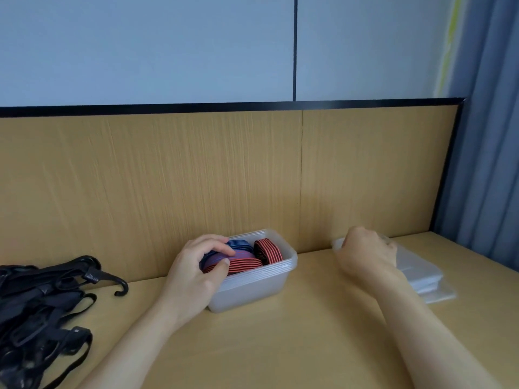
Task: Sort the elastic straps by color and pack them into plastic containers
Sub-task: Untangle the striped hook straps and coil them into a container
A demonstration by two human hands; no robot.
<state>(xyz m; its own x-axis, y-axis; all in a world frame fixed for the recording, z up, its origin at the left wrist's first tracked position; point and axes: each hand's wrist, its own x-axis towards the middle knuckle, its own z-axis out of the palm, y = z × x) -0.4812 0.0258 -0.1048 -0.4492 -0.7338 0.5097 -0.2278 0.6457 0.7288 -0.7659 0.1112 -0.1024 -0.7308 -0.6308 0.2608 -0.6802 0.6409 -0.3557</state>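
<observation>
A stack of clear plastic containers (261, 284) stands at the back middle of the wooden table. The top one holds rolled straps: a blue striped one (241, 245), a red-and-black striped one (268, 249) and another red one (244, 263) in front. My left hand (196, 272) reaches over the container's left rim, fingers and thumb curled round the blue and red rolls. My right hand (365, 254) is curled at the far end of a stack of clear plastic lids (421, 276) to the right, gripping its edge.
A tangled heap of black elastic straps with plastic hooks (42, 310) lies at the table's left edge. A wooden back panel (224, 178) rises behind the table. A blue curtain (488, 136) hangs at the right.
</observation>
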